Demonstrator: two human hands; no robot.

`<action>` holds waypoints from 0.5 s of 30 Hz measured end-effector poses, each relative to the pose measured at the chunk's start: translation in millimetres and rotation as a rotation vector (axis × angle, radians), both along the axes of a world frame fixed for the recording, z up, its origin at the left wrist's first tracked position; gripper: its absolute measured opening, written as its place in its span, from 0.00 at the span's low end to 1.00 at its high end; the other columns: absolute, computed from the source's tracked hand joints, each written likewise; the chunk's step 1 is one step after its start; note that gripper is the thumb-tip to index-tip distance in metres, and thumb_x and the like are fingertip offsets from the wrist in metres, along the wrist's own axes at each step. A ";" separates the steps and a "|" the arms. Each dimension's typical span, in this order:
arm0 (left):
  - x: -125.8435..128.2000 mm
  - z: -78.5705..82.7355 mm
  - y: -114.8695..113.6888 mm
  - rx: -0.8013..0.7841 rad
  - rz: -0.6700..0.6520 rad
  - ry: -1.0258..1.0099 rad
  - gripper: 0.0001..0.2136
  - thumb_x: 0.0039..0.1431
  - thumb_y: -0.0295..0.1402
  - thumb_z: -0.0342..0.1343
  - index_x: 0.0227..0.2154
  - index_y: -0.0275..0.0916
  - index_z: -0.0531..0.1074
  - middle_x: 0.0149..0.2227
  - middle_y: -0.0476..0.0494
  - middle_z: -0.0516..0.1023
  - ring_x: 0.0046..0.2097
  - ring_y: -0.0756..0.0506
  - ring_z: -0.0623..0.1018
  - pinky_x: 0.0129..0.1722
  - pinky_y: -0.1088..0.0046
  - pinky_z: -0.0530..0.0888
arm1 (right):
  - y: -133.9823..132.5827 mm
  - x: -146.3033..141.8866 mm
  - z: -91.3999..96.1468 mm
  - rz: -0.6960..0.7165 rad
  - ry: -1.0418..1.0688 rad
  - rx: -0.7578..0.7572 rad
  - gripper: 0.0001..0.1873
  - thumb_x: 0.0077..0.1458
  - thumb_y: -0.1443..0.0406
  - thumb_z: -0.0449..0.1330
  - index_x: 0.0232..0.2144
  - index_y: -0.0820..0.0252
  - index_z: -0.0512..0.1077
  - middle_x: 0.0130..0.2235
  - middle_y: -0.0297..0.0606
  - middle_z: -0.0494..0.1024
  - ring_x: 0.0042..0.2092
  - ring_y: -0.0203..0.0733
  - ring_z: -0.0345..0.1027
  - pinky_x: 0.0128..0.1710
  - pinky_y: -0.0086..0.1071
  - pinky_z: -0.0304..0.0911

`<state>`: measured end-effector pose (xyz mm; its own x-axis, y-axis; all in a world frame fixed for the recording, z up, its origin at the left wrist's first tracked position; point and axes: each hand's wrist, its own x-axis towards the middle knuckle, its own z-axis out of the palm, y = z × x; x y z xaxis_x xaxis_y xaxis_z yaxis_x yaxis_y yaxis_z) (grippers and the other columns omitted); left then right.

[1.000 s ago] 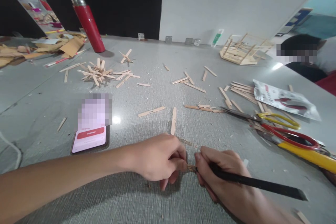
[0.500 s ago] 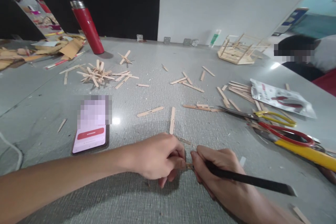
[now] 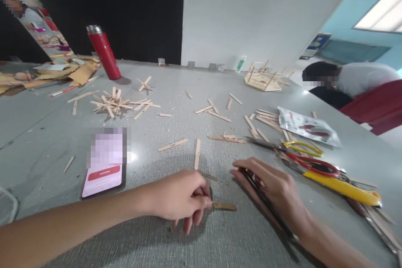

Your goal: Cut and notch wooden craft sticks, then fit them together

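Note:
My left hand (image 3: 180,199) rests on the grey table, fingers pinched on the end of a short brown wooden stick piece (image 3: 224,206) lying flat. My right hand (image 3: 270,186) lies a little to the right, apart from the stick. Its fingers are stretched forward over a long black tool (image 3: 266,205) that runs back under the palm toward my wrist. Just beyond my hands lies a loose craft stick (image 3: 197,154).
A phone (image 3: 105,165) lies at the left. Scissors with yellow and red handles (image 3: 301,155) and a yellow-handled tool (image 3: 345,187) lie at the right, by a plastic packet (image 3: 306,126). Several sticks (image 3: 116,102), a red flask (image 3: 103,52), a stick frame (image 3: 262,78) and a seated person (image 3: 351,83) sit farther off.
My right hand has drawn away from the stick piece and its fingers have stretched out over the black tool. The left hand keeps its pinch. The camera has tilted up.

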<state>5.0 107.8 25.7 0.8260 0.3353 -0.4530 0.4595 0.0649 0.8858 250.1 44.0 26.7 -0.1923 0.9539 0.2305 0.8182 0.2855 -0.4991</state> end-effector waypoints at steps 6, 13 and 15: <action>0.9 1.3 0.1 -0.014 0.004 -0.004 0.08 0.67 0.35 0.51 0.31 0.39 0.67 0.25 0.50 0.75 0.18 0.51 0.74 0.14 0.79 0.66 | 12.7 38.0 -8.8 0.083 -0.354 0.064 0.25 0.63 0.74 0.46 0.59 0.56 0.68 0.53 0.48 0.77 0.51 0.53 0.75 0.42 0.42 0.71; 2.5 -0.6 1.0 -0.032 -0.003 0.000 0.09 0.67 0.37 0.53 0.31 0.39 0.66 0.25 0.50 0.75 0.18 0.51 0.74 0.15 0.79 0.66 | 22.1 103.2 17.6 -0.303 -0.602 0.107 0.16 0.68 0.62 0.52 0.48 0.59 0.77 0.42 0.50 0.83 0.38 0.56 0.80 0.30 0.42 0.69; 3.2 -1.0 0.9 -0.031 0.001 0.001 0.09 0.66 0.36 0.53 0.32 0.39 0.66 0.24 0.50 0.75 0.18 0.51 0.73 0.15 0.79 0.66 | 21.8 130.2 24.6 -0.319 -0.644 0.073 0.12 0.58 0.57 0.66 0.39 0.59 0.80 0.37 0.45 0.83 0.37 0.52 0.79 0.31 0.38 0.68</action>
